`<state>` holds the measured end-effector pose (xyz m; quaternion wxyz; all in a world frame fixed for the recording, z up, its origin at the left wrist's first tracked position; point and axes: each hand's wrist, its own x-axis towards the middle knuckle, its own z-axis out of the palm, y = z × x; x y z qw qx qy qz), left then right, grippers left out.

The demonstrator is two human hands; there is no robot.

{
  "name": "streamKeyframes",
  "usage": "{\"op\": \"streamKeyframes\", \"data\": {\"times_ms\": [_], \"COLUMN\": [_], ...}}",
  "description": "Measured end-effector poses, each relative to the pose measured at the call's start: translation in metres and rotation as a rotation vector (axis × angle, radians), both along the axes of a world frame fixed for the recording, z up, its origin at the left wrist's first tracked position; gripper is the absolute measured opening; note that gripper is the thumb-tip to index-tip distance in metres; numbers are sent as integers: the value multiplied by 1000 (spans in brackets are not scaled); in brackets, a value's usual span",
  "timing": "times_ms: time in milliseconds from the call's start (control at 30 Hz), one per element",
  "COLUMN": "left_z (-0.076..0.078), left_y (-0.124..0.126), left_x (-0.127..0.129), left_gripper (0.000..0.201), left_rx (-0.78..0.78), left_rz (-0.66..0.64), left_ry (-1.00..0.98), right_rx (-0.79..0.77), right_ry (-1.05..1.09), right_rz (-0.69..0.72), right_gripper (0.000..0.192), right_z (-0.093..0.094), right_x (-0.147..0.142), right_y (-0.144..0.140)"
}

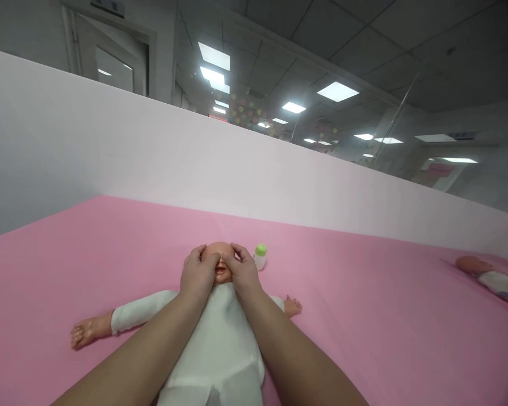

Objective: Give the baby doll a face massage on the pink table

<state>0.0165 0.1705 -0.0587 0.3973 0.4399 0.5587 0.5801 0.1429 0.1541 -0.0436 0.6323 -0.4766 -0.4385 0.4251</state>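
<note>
A baby doll in a white long-sleeved top lies on its back, its head farthest from me and its arms spread to both sides. Around one side of its head curls my left hand, the thumb resting on the face beside the nose. Opposite it, my right hand cups the other side, its thumb also on the upper face. Both thumbs cover the eye area; the doll's open mouth shows between my hands. Just right of my right hand stands a small white bottle with a green cap.
The doll lies on a pink padded surface, with a white wall panel along its far side. A second doll in white lies at the far right. Beyond the panel are a door and lit ceiling panels.
</note>
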Motion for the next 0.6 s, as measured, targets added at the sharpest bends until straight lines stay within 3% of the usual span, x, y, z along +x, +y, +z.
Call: {"op": "streamKeyframes", "data": {"times_ms": [300, 600], "left_z": [11, -4], "left_y": [-14, 0], "left_x": [4, 6], "left_gripper": [65, 51], "left_rx": [-45, -11], "left_rz": [-46, -31], "left_ry": [153, 66], "right_rx": [30, 24], "right_ry": [22, 101], "right_rz": [-78, -74], "right_gripper": [57, 49], "right_z": [-5, -18], "right_x": [2, 10], "right_y": [0, 9]}}
